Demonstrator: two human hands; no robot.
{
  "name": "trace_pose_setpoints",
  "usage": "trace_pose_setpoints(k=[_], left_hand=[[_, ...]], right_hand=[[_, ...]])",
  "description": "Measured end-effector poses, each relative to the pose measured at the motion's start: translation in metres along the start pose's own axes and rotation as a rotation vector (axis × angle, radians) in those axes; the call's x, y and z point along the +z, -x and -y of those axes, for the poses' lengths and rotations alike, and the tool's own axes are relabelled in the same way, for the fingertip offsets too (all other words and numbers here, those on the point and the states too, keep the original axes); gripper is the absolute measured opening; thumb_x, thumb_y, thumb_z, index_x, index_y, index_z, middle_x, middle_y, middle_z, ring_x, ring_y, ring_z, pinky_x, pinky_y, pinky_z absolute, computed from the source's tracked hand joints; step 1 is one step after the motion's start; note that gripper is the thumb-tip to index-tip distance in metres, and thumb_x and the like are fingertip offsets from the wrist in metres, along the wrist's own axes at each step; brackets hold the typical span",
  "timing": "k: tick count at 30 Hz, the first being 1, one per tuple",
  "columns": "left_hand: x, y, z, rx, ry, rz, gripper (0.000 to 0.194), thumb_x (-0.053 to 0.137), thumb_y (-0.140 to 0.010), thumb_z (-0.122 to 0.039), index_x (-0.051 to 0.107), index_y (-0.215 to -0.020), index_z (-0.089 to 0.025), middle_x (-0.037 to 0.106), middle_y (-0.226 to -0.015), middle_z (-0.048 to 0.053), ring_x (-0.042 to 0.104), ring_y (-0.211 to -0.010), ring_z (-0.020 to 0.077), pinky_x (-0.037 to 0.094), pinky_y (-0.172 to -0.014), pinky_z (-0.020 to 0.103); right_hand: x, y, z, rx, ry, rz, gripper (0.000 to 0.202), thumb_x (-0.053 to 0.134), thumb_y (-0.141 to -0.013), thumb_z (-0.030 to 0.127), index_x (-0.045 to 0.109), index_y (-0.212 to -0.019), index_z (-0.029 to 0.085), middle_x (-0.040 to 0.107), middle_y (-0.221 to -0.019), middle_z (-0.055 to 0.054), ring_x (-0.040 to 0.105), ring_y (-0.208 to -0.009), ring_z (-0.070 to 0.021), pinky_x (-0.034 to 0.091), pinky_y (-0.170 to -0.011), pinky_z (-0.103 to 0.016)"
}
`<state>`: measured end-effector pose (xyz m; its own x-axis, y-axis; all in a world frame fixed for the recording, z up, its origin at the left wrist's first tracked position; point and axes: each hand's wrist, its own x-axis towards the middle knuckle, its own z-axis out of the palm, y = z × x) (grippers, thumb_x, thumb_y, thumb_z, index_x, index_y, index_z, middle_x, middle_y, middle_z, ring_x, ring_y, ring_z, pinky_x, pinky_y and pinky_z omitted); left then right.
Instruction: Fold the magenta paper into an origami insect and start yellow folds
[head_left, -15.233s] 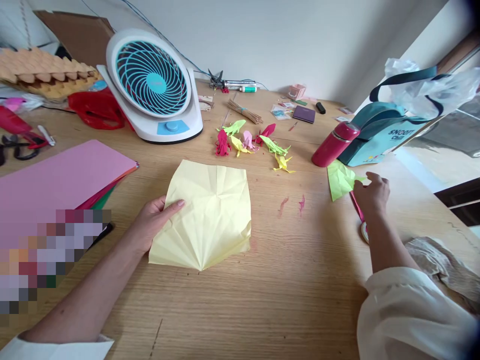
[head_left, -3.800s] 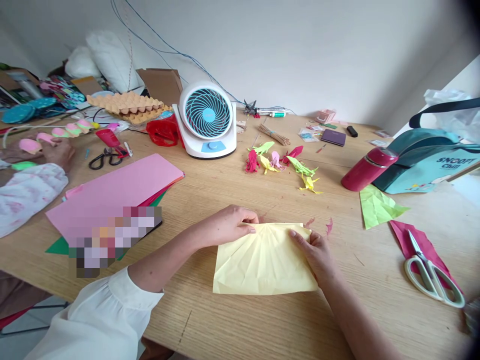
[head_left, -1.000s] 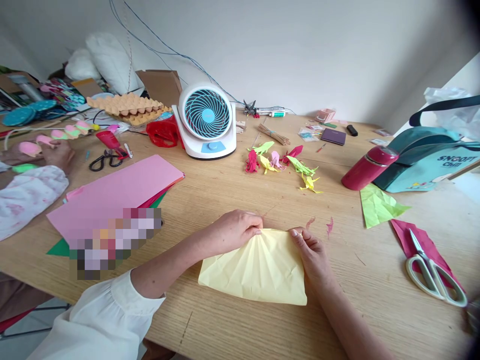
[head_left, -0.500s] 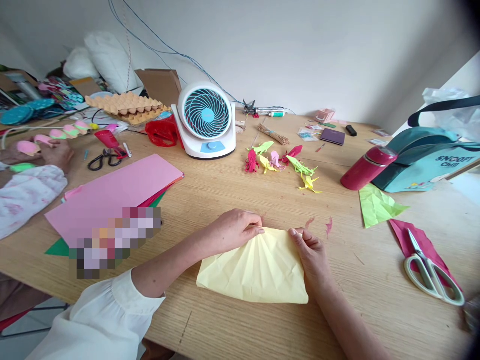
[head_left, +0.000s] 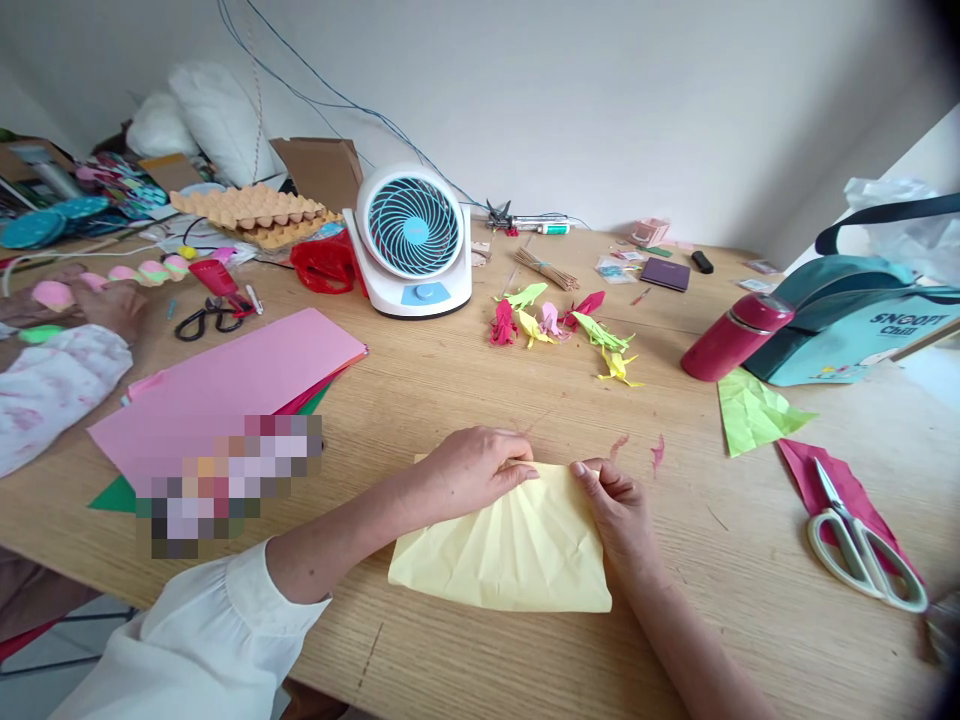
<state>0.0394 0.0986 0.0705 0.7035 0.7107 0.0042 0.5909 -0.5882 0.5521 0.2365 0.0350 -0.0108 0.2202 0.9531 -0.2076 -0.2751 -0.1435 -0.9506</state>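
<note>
A creased pale yellow paper [head_left: 510, 560] lies in front of me, with fan-like folds spreading down from its top edge. My left hand [head_left: 480, 468] pinches that edge near the middle, thumb on top and fingers curled behind. At the upper right corner, my right hand [head_left: 616, 505] grips the paper between thumb and bent fingers. Folded paper figures in red, yellow, pink and green [head_left: 551, 320] sit beyond my hands.
Scissors [head_left: 859, 550] lie on red paper at the right, near green paper [head_left: 757, 412], a red flask [head_left: 737, 337] and a teal bag [head_left: 847, 320]. A fan [head_left: 414, 240] stands behind. Pink sheets [head_left: 247, 385] and another person's hands [head_left: 112, 303] are at left.
The yellow paper has shifted slightly left and down. My left hand has moved a little to the right along its top edge, and my right hand slightly left.
</note>
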Motion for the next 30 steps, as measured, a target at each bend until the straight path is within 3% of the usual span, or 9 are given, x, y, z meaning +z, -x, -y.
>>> trace_pose_setpoints(k=[6, 13, 22, 30], left_hand=[[0.007, 0.000, -0.003, -0.003, -0.017, 0.028, 0.024, 0.055, -0.095, -0.027, 0.064, -0.075, -0.018, 0.067, -0.076, 0.000, 0.062, -0.074, 0.0143, 0.037, -0.066, 0.024], [0.005, -0.002, -0.002, -0.007, 0.022, 0.032, 0.026, 0.053, -0.095, -0.025, 0.063, -0.073, -0.018, 0.066, -0.071, -0.002, 0.060, -0.069, 0.0131, 0.035, -0.064, 0.023], [0.012, -0.002, 0.004, 0.019, 0.030, -0.011, 0.023, 0.053, -0.096, -0.027, 0.063, -0.077, -0.018, 0.068, -0.079, -0.001, 0.061, -0.074, 0.0132, 0.036, -0.066, 0.022], [0.010, -0.003, 0.005, -0.011, 0.061, 0.026, 0.021, 0.054, -0.095, -0.026, 0.063, -0.077, -0.018, 0.067, -0.076, -0.001, 0.061, -0.074, 0.0132, 0.036, -0.067, 0.022]], right_hand=[[0.005, 0.005, 0.000, -0.022, 0.028, 0.050, 0.037, 0.081, -0.069, 0.051, 0.067, -0.064, 0.017, 0.055, -0.053, 0.003, 0.042, -0.047, -0.0082, 0.034, -0.045, -0.021], [0.004, 0.003, 0.001, 0.009, 0.017, 0.038, 0.038, 0.083, -0.066, 0.052, 0.067, -0.062, 0.017, 0.055, -0.053, 0.003, 0.043, -0.046, -0.0084, 0.036, -0.045, -0.021], [0.011, 0.008, 0.002, 0.001, -0.028, -0.004, 0.039, 0.082, -0.067, 0.052, 0.065, -0.063, 0.017, 0.056, -0.052, 0.003, 0.043, -0.045, -0.0082, 0.034, -0.044, -0.021], [0.007, 0.005, -0.003, 0.022, -0.040, 0.051, 0.038, 0.080, -0.072, 0.051, 0.065, -0.065, 0.017, 0.054, -0.054, 0.003, 0.042, -0.047, -0.0079, 0.034, -0.045, -0.019]])
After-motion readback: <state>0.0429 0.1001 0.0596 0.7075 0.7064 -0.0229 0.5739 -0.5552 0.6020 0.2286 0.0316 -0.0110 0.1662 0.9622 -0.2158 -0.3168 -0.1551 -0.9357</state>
